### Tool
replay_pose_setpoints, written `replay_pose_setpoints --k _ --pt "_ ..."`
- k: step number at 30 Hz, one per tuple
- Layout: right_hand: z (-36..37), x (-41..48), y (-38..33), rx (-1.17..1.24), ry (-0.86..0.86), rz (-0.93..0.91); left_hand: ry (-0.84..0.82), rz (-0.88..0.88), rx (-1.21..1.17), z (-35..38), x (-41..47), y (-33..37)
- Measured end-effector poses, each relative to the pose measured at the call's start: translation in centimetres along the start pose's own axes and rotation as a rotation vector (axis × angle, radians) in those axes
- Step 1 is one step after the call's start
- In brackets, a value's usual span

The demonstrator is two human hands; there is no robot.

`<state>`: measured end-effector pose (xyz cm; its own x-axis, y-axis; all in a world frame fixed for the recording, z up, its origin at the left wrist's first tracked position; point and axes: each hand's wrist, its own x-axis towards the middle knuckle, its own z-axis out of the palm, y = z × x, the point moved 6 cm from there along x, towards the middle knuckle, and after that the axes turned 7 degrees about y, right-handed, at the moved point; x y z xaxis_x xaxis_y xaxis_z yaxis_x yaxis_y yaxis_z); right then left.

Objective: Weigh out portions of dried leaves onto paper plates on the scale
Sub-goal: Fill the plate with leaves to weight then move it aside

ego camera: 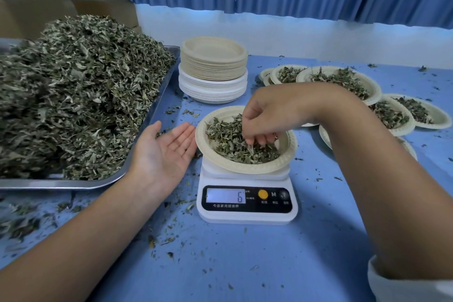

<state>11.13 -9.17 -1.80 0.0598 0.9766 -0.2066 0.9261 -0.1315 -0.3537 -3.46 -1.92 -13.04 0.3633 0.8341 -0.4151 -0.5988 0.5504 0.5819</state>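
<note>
A white kitchen scale (246,213) stands mid-table, its display reading 6. On it sits a paper plate (290,148) holding dried leaves (224,135). My right hand (267,115) reaches down into that plate, fingertips curled in the leaves and pinching some. My left hand (164,149) lies palm up with straight fingers just left of the plate, its fingertips near the rim, holding nothing. A big heap of dried leaves (73,95) fills the metal tray (157,110) at the left.
A stack of unused paper plates (213,68) stands behind the scale. Several filled plates (343,78) lie at the right, behind my right forearm. Leaf crumbs litter the blue table (245,265). Cardboard boxes (36,7) and a blue curtain are at the back.
</note>
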Motion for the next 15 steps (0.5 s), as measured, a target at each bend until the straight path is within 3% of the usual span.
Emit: replay_pose_setpoints --k 9,15 --pt "-1.09 0.21 -0.07 -0.019 0.142 -0.058 0.003 0.014 0.035 0.03 -0.06 0.00" --pt "-0.80 0.61 0.25 0.058 0.118 -0.045 0.007 0.014 0.043 -0.05 -0.10 0.02"
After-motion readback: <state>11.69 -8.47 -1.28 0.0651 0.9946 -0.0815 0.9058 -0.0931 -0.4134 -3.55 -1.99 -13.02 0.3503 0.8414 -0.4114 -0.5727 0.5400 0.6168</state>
